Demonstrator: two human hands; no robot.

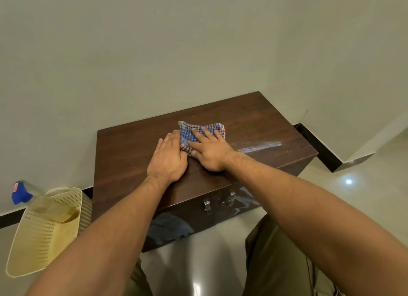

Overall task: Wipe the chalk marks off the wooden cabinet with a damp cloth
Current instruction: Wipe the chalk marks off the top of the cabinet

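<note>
A dark wooden cabinet (132,150) stands against the wall, seen from above. A blue and red checked cloth (189,130) lies bunched on the middle of its top. My right hand (209,151) presses flat on the cloth with fingers spread. My left hand (169,159) lies flat on the wood beside it, its fingertips touching the cloth's left edge. A whitish chalk smear (260,146) runs across the top to the right of the cloth.
A cream perforated plastic basket (46,236) stands on the floor left of the cabinet, holding a clear spray bottle (22,195) with a blue head. The cabinet front has two metal handles (207,205). Glossy tiled floor (353,185) lies to the right.
</note>
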